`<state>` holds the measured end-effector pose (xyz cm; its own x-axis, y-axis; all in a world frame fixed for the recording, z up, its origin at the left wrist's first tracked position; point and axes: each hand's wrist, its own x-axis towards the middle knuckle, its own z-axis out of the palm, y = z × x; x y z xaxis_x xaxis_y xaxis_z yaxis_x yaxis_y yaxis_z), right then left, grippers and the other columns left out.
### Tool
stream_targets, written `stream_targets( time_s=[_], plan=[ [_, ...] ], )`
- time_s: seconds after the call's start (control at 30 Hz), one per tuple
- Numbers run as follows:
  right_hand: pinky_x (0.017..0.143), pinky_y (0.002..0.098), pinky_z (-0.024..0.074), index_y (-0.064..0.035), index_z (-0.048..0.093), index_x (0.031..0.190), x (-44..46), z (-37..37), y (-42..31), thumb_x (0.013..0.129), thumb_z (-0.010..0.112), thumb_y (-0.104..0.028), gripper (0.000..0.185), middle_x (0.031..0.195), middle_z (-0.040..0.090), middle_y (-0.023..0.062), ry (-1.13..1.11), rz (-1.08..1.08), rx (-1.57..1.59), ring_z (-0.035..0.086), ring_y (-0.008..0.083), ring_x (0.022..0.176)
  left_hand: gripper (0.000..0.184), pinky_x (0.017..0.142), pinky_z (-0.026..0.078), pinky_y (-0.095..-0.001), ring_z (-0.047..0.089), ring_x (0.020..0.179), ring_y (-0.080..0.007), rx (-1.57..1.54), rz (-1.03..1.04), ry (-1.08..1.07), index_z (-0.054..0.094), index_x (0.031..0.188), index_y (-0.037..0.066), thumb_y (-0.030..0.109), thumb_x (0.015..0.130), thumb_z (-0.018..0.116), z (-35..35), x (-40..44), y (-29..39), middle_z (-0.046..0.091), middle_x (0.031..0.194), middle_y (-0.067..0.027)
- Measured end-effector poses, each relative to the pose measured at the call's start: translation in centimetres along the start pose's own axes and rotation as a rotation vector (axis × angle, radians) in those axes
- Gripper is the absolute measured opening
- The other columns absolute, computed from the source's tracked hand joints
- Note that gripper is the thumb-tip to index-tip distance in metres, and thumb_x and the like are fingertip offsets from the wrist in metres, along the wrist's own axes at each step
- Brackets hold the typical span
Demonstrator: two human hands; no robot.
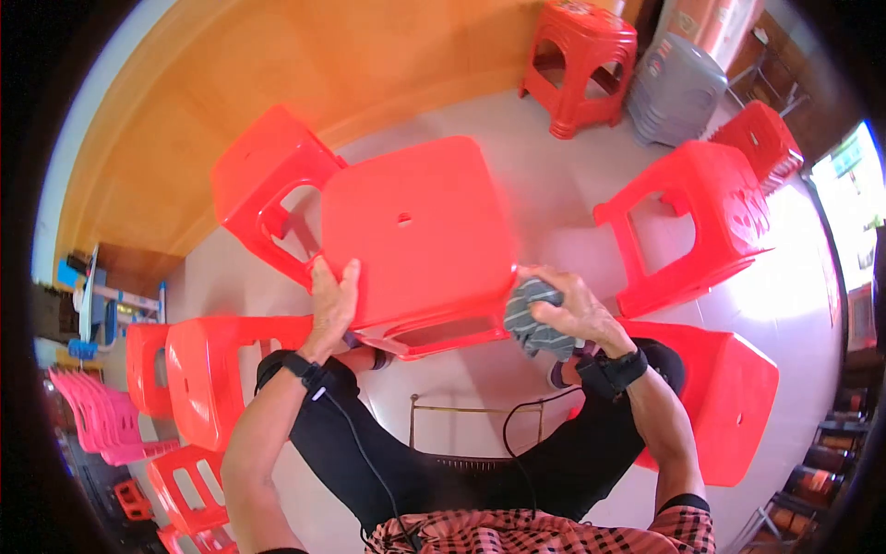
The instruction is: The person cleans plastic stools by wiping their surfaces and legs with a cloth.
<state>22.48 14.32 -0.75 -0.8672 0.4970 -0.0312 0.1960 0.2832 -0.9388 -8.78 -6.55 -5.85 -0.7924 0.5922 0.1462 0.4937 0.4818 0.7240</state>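
A red plastic stool [415, 208] is in front of me, its square seat with a small centre hole facing up toward me. My left hand [333, 303] grips the near left edge of this stool, fingers partly hidden by its side. In my right hand [580, 309] is a bunched grey striped cloth [538, 317], held against the stool's near right corner. Dark bands circle both wrists, and a thin cable hangs from the left one.
Red stools lie tipped around me: one [263, 175] behind left, one [701, 217] at right, one [738, 411] by my right knee, several at left. Upright stools, red [581, 69] and stacked grey [676, 88], stand near the orange wall [369, 55]. Pink chairs [101, 415] are far left.
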Motion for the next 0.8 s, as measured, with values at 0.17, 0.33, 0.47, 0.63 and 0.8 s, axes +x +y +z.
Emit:
stream_targets(
  time_s=[0.17,0.33,0.47,0.63,0.8],
  plan=[
    [0.090,0.0359,0.0467,0.0059,0.054,0.120,-0.2,0.7,-0.3,0.071,0.062,-0.018,0.055,0.111,0.060,0.0242,-0.083,-0.110,-0.103,0.061,0.0322,0.101,0.046,0.090,0.041,-0.0401,0.054,0.101,-0.0304,-0.014,0.051,-0.065,0.045,0.114,-0.006,0.032,0.091,0.055,-1.7,0.8,0.3,0.055,0.105,-0.0207],
    [0.078,0.0356,0.0507,0.0058,0.060,0.107,0.2,0.2,-0.7,0.072,0.061,-0.020,0.044,0.091,0.066,0.0215,-0.069,-0.033,-0.064,0.064,0.0325,0.082,0.051,0.095,0.038,-0.0406,0.051,0.108,-0.0331,-0.011,0.064,-0.129,0.042,0.119,-0.008,0.034,0.092,0.054,-1.5,1.5,-0.8,0.051,0.115,-0.0244],
    [0.066,0.0301,0.0490,0.0041,0.061,0.091,1.0,1.4,0.8,0.078,0.059,-0.018,0.026,0.076,0.063,0.0073,0.165,0.028,0.408,0.058,0.0148,0.069,0.052,0.101,0.035,-0.0445,0.043,0.117,-0.0395,0.343,0.256,0.040,0.038,0.127,-0.006,0.023,0.088,0.057,-1.2,1.1,-0.2,0.046,0.119,-0.0271],
    [0.063,0.0283,0.0472,-0.0047,0.060,0.084,3.3,-0.2,0.1,0.082,0.057,-0.016,0.011,0.073,0.055,0.0005,0.605,0.229,1.001,0.053,0.0101,0.067,0.054,0.099,0.034,-0.0476,0.041,0.114,-0.0417,0.448,0.602,-0.036,0.034,0.133,-0.001,0.015,0.087,0.056,1.0,-0.5,7.0,0.043,0.122,-0.0262],
    [0.059,0.0327,0.0494,-0.0060,0.057,0.085,5.7,-3.6,2.7,0.082,0.057,-0.022,0.016,0.074,0.056,0.0053,0.816,0.118,1.363,0.057,0.0163,0.062,0.054,0.095,0.036,-0.0473,0.044,0.107,-0.0405,0.406,0.677,-0.111,0.036,0.132,-0.001,0.017,0.086,0.059,5.8,0.5,10.8,0.047,0.117,-0.0252]
  ],
)
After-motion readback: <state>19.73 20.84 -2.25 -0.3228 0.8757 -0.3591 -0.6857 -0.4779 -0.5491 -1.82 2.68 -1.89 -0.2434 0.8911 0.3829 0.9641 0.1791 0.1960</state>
